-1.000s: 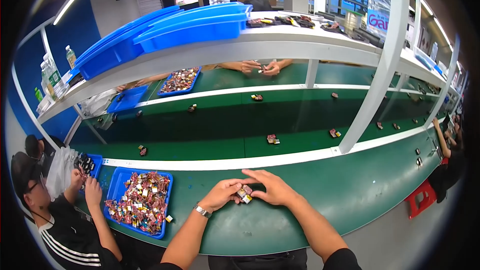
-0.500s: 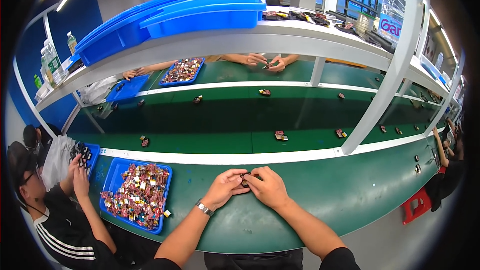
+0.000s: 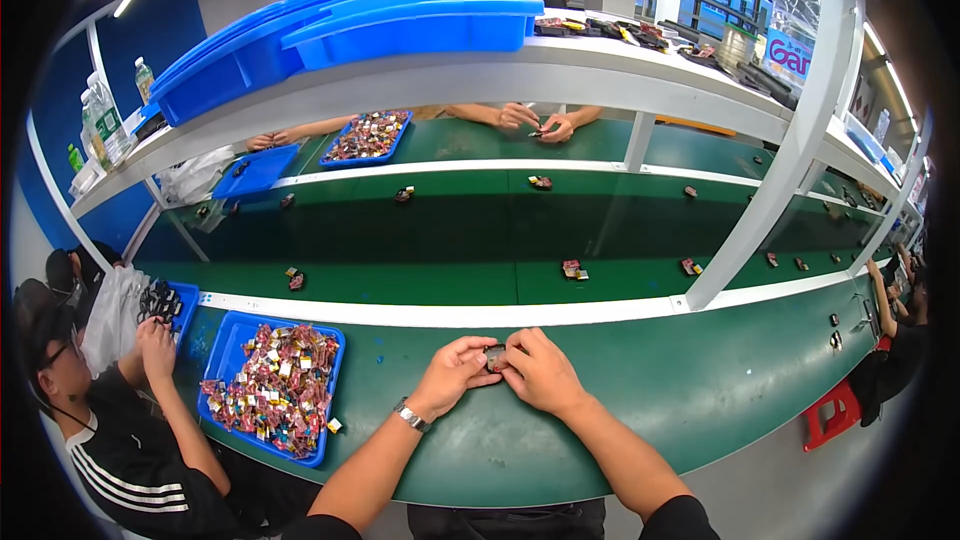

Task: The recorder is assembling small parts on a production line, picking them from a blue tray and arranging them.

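Note:
Between both hands is a small black plastic casing (image 3: 494,360), held just above the green worktop (image 3: 640,380); its inside shows greyish with a hint of red, too small to make out. My left hand (image 3: 452,378), below a metal wristwatch (image 3: 411,416), grips the casing's left side with closed fingers. My right hand (image 3: 545,374) pinches its right edge, fingertips partly covering it. Left of my forearm stands a blue tray (image 3: 226,342), heaped with small red circuit boards (image 3: 280,390) bearing white and yellow parts.
Beyond a white rail (image 3: 430,315), several small assemblies (image 3: 574,270) lie along a green belt (image 3: 430,280). A white post (image 3: 765,150) and a shelf (image 3: 420,85) with blue trays (image 3: 420,28) stand ahead. A co-worker (image 3: 120,420) sits at left, near a blue tray of black parts (image 3: 160,302).
The casing has turned so more of its inner face shows between my fingers. At left, the co-worker's hands have come together lower. The belt pieces appear slightly further right, as does the whole view.

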`<act>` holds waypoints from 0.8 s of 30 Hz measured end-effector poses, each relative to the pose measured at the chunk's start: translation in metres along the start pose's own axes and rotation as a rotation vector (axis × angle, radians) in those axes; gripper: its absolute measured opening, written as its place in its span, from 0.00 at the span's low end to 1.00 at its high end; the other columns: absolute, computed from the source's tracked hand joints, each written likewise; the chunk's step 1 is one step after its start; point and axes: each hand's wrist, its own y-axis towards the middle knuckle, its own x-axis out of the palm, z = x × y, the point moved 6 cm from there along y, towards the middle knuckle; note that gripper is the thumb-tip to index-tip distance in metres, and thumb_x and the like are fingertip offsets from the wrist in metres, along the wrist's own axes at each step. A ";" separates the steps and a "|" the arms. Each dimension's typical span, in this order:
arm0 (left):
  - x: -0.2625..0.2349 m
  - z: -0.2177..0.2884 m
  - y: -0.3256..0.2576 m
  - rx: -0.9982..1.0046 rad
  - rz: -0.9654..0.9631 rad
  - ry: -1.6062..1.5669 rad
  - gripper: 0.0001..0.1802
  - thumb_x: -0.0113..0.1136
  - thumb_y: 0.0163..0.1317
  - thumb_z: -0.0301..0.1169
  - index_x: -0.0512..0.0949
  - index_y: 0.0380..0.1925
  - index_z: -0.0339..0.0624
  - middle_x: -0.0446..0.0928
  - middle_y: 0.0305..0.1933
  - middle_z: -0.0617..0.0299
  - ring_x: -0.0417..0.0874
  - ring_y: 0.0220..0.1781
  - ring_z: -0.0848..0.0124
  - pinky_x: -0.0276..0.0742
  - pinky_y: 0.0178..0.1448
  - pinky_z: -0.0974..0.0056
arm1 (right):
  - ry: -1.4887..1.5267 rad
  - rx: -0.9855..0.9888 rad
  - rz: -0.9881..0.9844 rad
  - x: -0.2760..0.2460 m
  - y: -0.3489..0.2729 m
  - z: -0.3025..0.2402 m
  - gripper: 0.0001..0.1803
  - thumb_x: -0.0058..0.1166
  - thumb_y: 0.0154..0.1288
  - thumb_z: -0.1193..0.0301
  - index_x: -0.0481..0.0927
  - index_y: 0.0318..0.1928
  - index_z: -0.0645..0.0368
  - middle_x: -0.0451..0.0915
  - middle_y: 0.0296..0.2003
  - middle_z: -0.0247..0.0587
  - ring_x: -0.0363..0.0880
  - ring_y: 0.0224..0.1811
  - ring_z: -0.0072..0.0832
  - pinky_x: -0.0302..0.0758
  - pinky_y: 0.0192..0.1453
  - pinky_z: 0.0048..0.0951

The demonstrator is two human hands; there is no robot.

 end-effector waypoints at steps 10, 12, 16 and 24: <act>0.007 0.005 -0.001 0.000 -0.004 0.050 0.15 0.46 0.75 0.24 0.69 0.59 0.31 0.78 0.52 0.54 0.81 0.55 0.67 0.82 0.63 0.58 | 0.065 0.057 0.030 -0.002 -0.001 0.007 0.10 0.67 0.52 0.75 0.84 0.37 0.52 0.73 0.40 0.35 0.73 0.43 0.35 0.76 0.46 0.35; 0.007 0.006 -0.001 -0.004 -0.015 0.037 0.16 0.47 0.73 0.23 0.69 0.59 0.31 0.77 0.53 0.54 0.81 0.55 0.67 0.81 0.63 0.59 | 0.080 0.081 0.022 -0.001 -0.002 0.008 0.10 0.67 0.52 0.75 0.85 0.37 0.52 0.74 0.41 0.35 0.73 0.44 0.36 0.76 0.47 0.35; 0.011 0.009 -0.004 0.023 -0.089 0.046 0.21 0.53 0.69 0.21 0.68 0.61 0.32 0.76 0.56 0.54 0.80 0.57 0.67 0.80 0.64 0.60 | 0.147 0.136 0.014 0.000 -0.003 0.011 0.08 0.67 0.54 0.73 0.85 0.37 0.53 0.75 0.44 0.35 0.73 0.45 0.35 0.77 0.49 0.34; 0.009 0.005 -0.002 0.019 -0.114 0.085 0.22 0.53 0.69 0.20 0.68 0.63 0.33 0.75 0.58 0.53 0.79 0.59 0.68 0.80 0.64 0.61 | 0.189 0.154 0.028 -0.002 -0.003 0.008 0.05 0.65 0.55 0.74 0.83 0.34 0.56 0.76 0.47 0.35 0.74 0.48 0.34 0.77 0.51 0.34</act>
